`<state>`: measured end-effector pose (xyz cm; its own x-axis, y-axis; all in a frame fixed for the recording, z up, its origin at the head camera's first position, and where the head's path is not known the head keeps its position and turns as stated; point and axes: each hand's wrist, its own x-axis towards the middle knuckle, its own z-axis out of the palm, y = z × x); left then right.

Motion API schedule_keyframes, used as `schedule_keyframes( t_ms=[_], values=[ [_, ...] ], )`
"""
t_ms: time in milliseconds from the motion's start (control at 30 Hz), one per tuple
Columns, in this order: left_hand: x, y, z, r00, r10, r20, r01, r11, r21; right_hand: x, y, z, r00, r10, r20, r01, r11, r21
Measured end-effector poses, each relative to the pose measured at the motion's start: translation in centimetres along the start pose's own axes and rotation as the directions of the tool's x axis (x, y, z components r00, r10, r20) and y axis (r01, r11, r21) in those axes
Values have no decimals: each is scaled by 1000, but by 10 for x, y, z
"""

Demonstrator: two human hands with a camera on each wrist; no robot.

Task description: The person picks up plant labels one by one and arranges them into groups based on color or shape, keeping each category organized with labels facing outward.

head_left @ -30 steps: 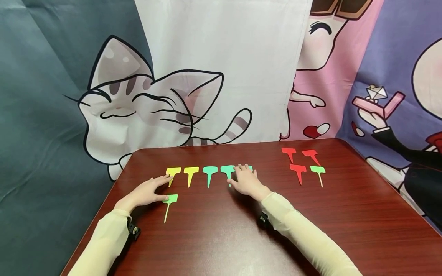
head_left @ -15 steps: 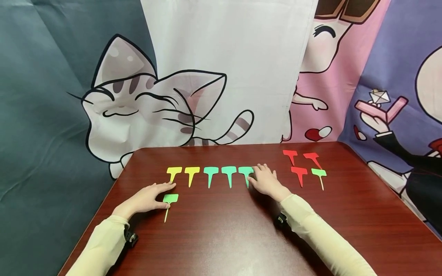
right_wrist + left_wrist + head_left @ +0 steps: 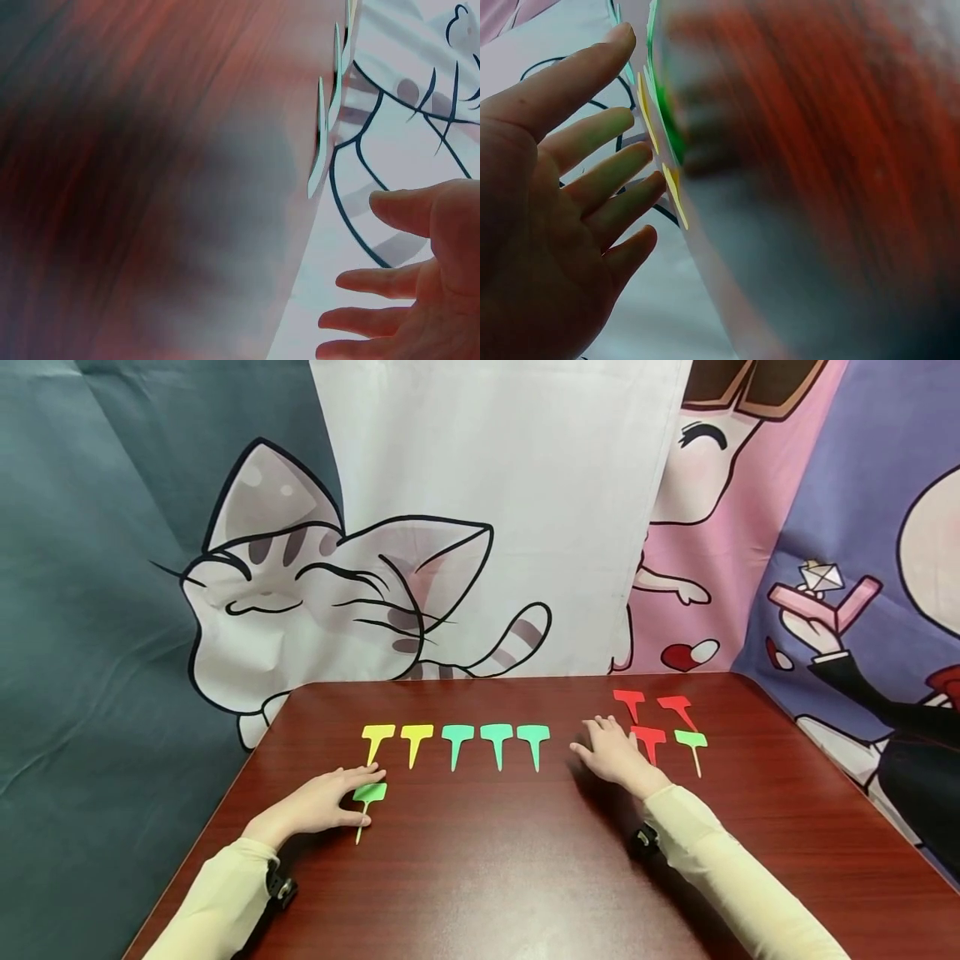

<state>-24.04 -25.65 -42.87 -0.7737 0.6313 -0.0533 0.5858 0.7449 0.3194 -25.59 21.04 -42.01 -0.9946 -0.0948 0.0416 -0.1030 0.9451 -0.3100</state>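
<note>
My left hand [image 3: 318, 802] hovers at a light-green plant label [image 3: 370, 792] with a thin stem, fingers loosely extended and gripping nothing. In the left wrist view the left hand [image 3: 562, 180] shows spread fingers. Just behind stand two yellow T-shaped plant labels [image 3: 378, 732], followed to the right by three teal plant labels [image 3: 497, 732], all in one row. My right hand [image 3: 618, 756] is right of the row, beside a red plant label [image 3: 649, 737] that it partly overlaps. Nothing is held in the right hand [image 3: 427, 277] in the right wrist view.
Two more red plant labels [image 3: 628, 697] lie at the back right, and another light-green plant label [image 3: 691, 739] is beside the front red one. Everything lies on a dark-red wooden table [image 3: 480, 860]. A printed cartoon curtain [image 3: 525, 460] hangs behind its far edge.
My right hand has moved right, from over the teal labels towards the red ones, uncovering the teal row. The left hand has shifted slightly towards me, uncovering more of the first yellow label.
</note>
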Motion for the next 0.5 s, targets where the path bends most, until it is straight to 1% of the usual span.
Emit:
schedule_keyframes(
  t_ms=[200,300,333,433,500],
  values=[
    [1,4,1,999,4,33,-3,1000,-7,-6,13,-8,1000,-11,-8,11,1000,-1],
    [0,5,2,999,-10,50,11,1000,-14,-9,19,-10,1000,-9,-5,9,1000,-3],
    [0,5,3,999,-8,52,8,1000,-7,-10,20,-11,1000,-8,-5,8,1000,-5],
    [-1,5,4,998,-26,61,27,1000,-8,-14,26,-12,1000,-1,-7,1,1000,-6],
    [-2,5,4,998,-24,59,24,1000,-1,-16,31,-13,1000,7,-7,-7,1000,-6]
  ],
)
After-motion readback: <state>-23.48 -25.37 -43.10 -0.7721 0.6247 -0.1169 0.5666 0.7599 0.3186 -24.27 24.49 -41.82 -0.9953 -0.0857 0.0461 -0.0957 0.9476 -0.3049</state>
